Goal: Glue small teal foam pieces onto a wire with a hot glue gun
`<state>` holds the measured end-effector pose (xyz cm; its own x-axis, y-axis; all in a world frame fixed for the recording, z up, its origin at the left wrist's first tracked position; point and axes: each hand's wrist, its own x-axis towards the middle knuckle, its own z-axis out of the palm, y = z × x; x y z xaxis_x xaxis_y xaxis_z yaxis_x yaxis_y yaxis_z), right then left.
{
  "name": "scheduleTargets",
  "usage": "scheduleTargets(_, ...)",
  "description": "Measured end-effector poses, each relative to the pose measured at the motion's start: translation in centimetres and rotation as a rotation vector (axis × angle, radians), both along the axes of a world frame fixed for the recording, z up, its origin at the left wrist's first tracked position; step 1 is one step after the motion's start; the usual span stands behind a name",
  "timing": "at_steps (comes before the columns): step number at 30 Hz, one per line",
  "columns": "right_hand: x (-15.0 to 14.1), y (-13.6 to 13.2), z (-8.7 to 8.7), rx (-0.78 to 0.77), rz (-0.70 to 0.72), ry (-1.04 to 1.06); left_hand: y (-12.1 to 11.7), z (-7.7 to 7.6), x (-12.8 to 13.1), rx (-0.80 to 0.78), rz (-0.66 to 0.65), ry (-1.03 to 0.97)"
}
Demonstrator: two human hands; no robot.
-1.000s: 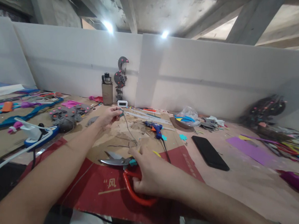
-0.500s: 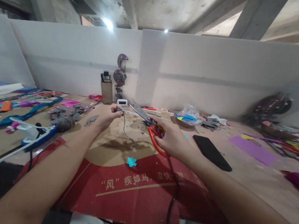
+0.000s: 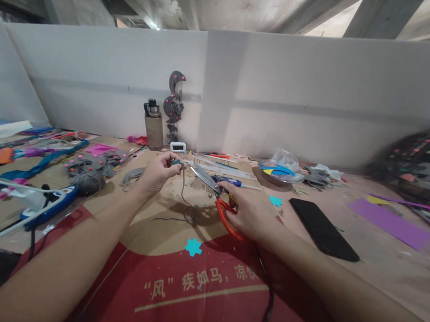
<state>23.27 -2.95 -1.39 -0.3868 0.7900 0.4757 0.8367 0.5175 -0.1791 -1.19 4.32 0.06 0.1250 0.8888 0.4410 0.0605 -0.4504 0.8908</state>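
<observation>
Over the middle of the table, my left hand point(image 3: 163, 171) is pinched on a length of grey yarn point(image 3: 183, 188). A small dark green piece point(image 3: 176, 163) shows at the fingertips; its kind is too small to make out. The yarn hangs down and trails on the cardboard. My right hand point(image 3: 246, 206) grips scissors with red handles point(image 3: 223, 214). Their metal blades point(image 3: 204, 176) point up and left, with the tips close to my left fingertips and the yarn. A turquoise flower-shaped cutout point(image 3: 193, 247) lies on the cardboard below.
A red and tan cardboard sheet point(image 3: 178, 303) covers the near table. Behind stand a bottle point(image 3: 153, 129) and a small white digital clock point(image 3: 177, 147). To the right are a black phone point(image 3: 323, 229) and a bowl point(image 3: 282, 179). A blue power strip point(image 3: 50, 205) lies left.
The scissors' blades have come closer together, and their tips now sit nearer my left fingertips. The view has shifted slightly, so the phone and cutout appear lower.
</observation>
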Motion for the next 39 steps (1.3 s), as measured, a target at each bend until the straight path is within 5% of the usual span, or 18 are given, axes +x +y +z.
scheduleTargets(10,-2.9,-0.5,-0.2,-0.087,0.005,0.068,-1.3,-0.1,0.5,0.207,0.436,0.168)
scheduleTargets(24,-2.1,-0.4,-2.1,-0.101,-0.015,0.026,-1.7,-0.5,1.2,0.244,0.446,0.173)
scheduleTargets(39,-2.1,-0.7,-2.2,-0.069,-0.05,-0.04,-2.0,-0.6,1.6,0.219,0.463,0.19)
